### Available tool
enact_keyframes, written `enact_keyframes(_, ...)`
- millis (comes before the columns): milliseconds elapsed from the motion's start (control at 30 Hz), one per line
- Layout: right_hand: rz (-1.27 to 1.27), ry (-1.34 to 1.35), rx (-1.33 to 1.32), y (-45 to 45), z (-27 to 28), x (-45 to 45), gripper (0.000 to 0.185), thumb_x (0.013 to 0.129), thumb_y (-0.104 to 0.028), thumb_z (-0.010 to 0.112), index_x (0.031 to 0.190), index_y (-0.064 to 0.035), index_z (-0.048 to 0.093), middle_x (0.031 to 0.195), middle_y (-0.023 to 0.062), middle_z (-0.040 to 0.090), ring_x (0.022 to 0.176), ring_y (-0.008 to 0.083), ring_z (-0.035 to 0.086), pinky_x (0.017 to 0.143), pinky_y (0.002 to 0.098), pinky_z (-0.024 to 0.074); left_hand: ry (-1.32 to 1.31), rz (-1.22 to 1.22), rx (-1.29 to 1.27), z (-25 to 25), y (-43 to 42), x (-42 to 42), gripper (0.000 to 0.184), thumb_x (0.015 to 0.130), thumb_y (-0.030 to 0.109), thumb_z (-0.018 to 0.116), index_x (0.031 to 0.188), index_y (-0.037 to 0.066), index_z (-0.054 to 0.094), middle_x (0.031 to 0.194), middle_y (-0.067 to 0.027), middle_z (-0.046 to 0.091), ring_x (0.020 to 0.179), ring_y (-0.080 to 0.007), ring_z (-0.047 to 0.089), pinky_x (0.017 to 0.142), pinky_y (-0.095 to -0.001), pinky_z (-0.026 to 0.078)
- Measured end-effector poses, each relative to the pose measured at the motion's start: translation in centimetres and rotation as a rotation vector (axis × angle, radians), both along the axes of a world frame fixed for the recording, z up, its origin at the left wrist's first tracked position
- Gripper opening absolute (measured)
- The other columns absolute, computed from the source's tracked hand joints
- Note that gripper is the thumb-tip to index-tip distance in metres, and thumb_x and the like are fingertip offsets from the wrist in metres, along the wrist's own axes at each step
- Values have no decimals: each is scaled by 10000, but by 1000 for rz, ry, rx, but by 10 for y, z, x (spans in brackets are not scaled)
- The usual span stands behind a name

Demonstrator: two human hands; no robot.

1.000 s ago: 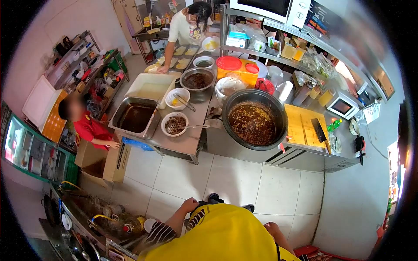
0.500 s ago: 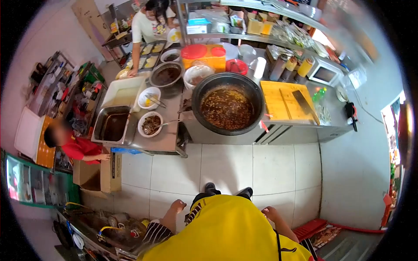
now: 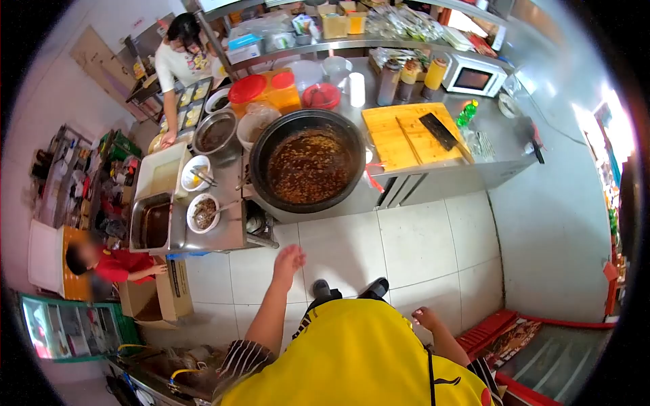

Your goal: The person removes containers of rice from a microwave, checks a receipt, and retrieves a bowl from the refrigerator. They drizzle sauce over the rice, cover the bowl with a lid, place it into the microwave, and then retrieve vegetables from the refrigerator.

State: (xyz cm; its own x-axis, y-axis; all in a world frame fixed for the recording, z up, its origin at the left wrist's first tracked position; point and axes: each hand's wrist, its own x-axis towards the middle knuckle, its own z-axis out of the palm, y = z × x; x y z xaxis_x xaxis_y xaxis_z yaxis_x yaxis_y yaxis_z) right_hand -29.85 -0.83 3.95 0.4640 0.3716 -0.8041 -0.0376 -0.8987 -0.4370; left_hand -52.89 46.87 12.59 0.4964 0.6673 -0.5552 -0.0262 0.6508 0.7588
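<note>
My left hand [image 3: 290,260] is held out over the floor, below the big black pot [image 3: 306,161] of dark brown sauce with pale bits. Its fingers are loosely bent and a little apart, and nothing shows in them. Low at my right side hangs my right hand [image 3: 425,317], its fingers curled in, with nothing visible in it. Neither hand touches anything on the counter. Right of the pot, a cleaver [image 3: 440,132] and a thin wooden stick [image 3: 409,141] lie on a wooden cutting board [image 3: 379,125].
Left of the pot are a white bowl with a spoon [image 3: 203,213], a bowl with tongs [image 3: 197,173] and a steel pan [image 3: 154,223]. A microwave [image 3: 472,74] stands back right. One person [image 3: 179,57] works behind trays; another, in red [image 3: 118,264], is beside a cardboard box [image 3: 175,291].
My left hand has risen forward from beside my body. The view has turned right and come nearer the counter, so pot and board sit further left. The right hand still hangs low.
</note>
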Motion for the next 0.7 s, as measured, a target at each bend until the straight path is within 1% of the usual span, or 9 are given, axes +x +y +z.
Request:
enact_keyframes(67,18,-76,27,-6,-7,3,365,809,-323,629,910,27,632,745,133,659,702,244,631,656,393,490,-79,95,-18,12,18,32,267,897,210,590,1101,50,526,1065,-93,586,931,-230,610,793,-348,503)
enact_keyframes(167,-34,46,-36,-10,-13,8,333,853,-292,604,1013,1,609,860,97,675,731,191,637,678,329,504,-121,188,-108,26,38,62,275,902,199,559,1116,33,508,1108,-130,570,1003,-277,582,849,-391,499)
enact_keyframes(200,-44,56,-30,-12,-14,7,331,852,-294,608,1007,-1,613,866,98,676,735,192,638,685,328,504,-127,212,-138,28,43,68,280,905,198,547,1122,27,502,1119,-143,568,1028,-292,572,870,-406,500)
enact_keyframes(367,-78,77,29,-32,-35,5,343,838,-324,634,971,-8,631,878,96,679,750,190,642,716,329,502,-148,252,-145,40,43,86,287,899,220,548,1090,11,498,1143,-157,548,1057,-297,551,909,-422,483)
enact_keyframes(433,-20,93,24,-35,-40,15,366,827,-350,646,981,-19,636,879,110,677,774,207,642,726,349,502,-150,276,-141,45,39,90,297,896,225,549,1090,6,497,1137,-157,548,1057,-297,550,923,-424,475)
enact_keyframes(467,9,99,24,-32,-42,23,377,821,-364,651,986,-24,638,879,118,676,786,216,643,732,359,503,-119,318,-157,48,37,94,283,908,234,533,1087,14,529,1120,-126,569,1051,-275,557,932,-403,463)
enact_keyframes(567,104,-34,36,-4,-52,59,393,820,-392,648,1007,-47,640,897,149,675,840,276,642,750,398,499,-105,318,-146,54,32,101,268,909,232,531,1066,15,533,1121,-126,569,1054,-272,555,940,-406,461)
enact_keyframes(633,167,-101,88,41,-24,96,388,820,-397,642,1004,-55,637,920,174,668,880,329,630,761,414,492,-95,332,-155,54,30,103,264,898,233,548,1039,9,532,1118,-138,561,1063,-282,553,936,-413,465)
enact_keyframes(700,171,-167,241,85,-15,129,380,820,-390,636,975,-43,634,916,182,664,877,351,622,761,407,489,-76,342,-142,55,31,107,272,877,235,572,1008,-1,529,1128,-162,551,1071,-304,553,930,-435,473)
